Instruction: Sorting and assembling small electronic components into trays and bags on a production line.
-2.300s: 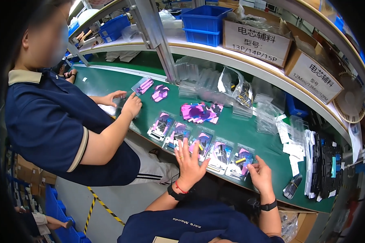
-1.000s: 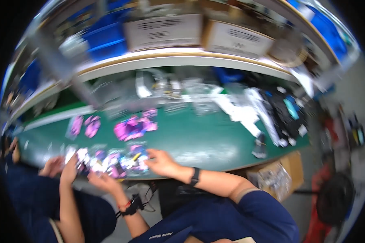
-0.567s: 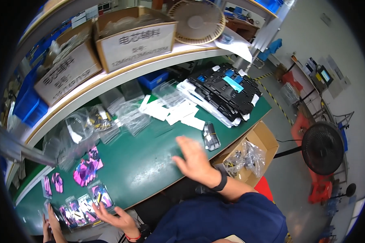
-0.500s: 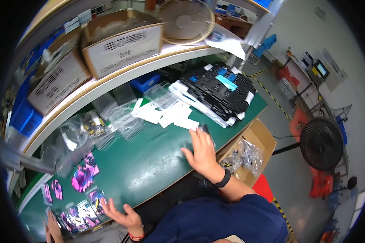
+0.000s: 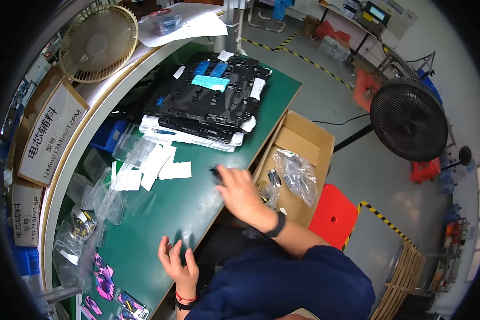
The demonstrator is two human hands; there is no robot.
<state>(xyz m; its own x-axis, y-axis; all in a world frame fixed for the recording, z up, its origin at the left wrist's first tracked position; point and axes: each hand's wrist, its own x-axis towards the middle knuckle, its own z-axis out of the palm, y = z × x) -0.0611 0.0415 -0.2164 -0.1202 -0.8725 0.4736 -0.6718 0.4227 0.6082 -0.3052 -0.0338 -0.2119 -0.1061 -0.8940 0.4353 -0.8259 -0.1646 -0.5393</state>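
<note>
My right hand (image 5: pixel 242 196) is over the green table's front edge, its fingers blurred and closed around a small dark object (image 5: pixel 215 173) whose kind I cannot make out. My left hand (image 5: pixel 180 266) is raised near the same edge, lower in view, with fingers apart and slightly curled and nothing in it. White paper slips (image 5: pixel 175 170) lie left of my right hand. Clear plastic bags (image 5: pixel 104 200) lie beyond my left hand. Shiny pink-purple pieces (image 5: pixel 104 280) and a clear-wrapped pack (image 5: pixel 132 305) lie at the lower left.
A stack of black plastic trays (image 5: pixel 208 98) occupies the table's far end. At the right edge, an open cardboard box (image 5: pixel 306 133) holds a clear plastic bag (image 5: pixel 296 178). Beyond are a red stool (image 5: pixel 333 216) and a black fan (image 5: pixel 409 120). A shelf (image 5: pixel 104 106) overhangs the left side.
The view has swung to the right, bringing the trays and box nearer the middle. A co-worker's hand at lower left has left the view. My left hand remains raised.
</note>
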